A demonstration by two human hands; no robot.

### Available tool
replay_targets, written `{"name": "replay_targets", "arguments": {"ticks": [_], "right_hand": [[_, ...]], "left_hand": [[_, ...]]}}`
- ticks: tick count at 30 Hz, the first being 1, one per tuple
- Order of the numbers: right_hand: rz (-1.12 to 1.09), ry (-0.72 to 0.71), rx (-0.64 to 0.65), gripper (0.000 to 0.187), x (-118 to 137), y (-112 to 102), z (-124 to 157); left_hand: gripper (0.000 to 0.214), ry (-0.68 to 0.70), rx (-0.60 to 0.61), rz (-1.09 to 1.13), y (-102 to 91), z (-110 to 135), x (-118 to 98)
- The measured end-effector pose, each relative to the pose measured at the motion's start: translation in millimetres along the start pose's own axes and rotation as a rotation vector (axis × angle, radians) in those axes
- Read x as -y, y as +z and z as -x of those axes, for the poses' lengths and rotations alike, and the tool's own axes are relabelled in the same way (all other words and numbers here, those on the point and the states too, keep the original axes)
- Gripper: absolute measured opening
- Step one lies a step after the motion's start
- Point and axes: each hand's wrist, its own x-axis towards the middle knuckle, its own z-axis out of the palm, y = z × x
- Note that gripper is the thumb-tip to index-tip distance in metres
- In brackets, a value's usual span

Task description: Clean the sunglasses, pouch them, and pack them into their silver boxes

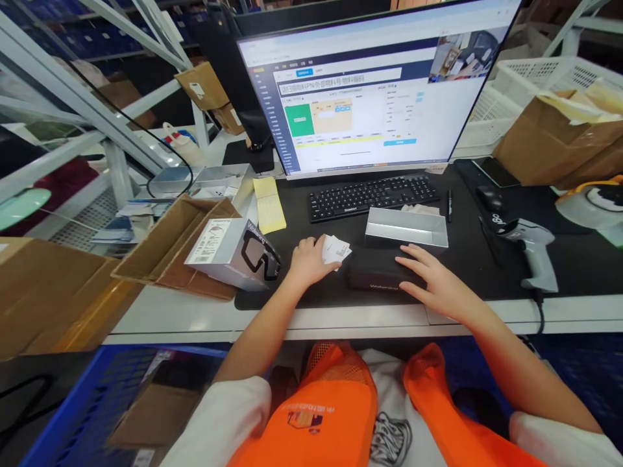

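Black oblong case (372, 275): lying on the black mat (316, 295) over the white-edged bench (195, 318), between both hands; lettered along the front.
Left hand (309, 259): closed on small white paper cards (337, 251), near the left end of the case.
Right hand (433, 282): spread, digits apart, resting on the right end of the case, not wrapped round.
Card risk: likely to slip or fan out under too light a pinch.
Case risk: could skid into the open silver-grey rectangular tray (403, 220) just behind if pushed from the near side.
Tray risk: might be knocked back towards the slim black pen (450, 206) or black keyboard (372, 194) by a careless reach.
Left side: crowded by a grey-and-white printed carton (238, 256) against an open brown cardboard box (170, 250); cannot tell whether leaning or self-supported. Liable to be bumped by a wide elbow.
Behind: yellow paper pad (269, 204), large flat black-framed monitor (360, 123) blocking reach beyond the keyboard.
Right side: grey plastic handheld scanner (535, 253), with a cable liable to snag a forearm.
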Motion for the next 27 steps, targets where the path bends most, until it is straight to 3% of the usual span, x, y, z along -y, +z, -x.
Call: {"name": "replay_targets", "arguments": {"ticks": [4,9,14,19,23,25,27], "right_hand": [[-0.017,0.012,-0.035,0.046,-1.0,0.1,4.5],[-0.028,-0.014,-0.101,0.041,-3.2,-5.2,4.3],[-0.033,-0.090,-0.150,0.039,3.9,-16.7,-17.6],[-0.045,-0.142,-0.115,0.037,11.7,-15.0,-51.4],[-0.010,-0.166,-0.048,0.039,25.8,-15.8,-86.8],[0.029,-0.156,0.045,0.040,37.9,-15.5,-111.1],[0.125,-0.114,0.216,0.039,50.5,-8.4,-138.9]], "left_hand": [[0.089,0.023,0.032,-0.011,12.0,1.2,-5.7],[0.101,-0.019,-0.046,0.305,16.4,-9.5,0.6],[0.085,-0.115,-0.139,0.574,14.7,-19.9,9.7],[0.066,-0.175,-0.257,1.058,10.6,-22.6,10.4],[0.058,-0.225,-0.274,1.503,6.3,-27.9,9.2],[0.046,-0.223,-0.283,1.591,2.7,-32.0,12.0],[0.031,-0.212,-0.365,1.567,-1.4,-35.2,15.9]]}}
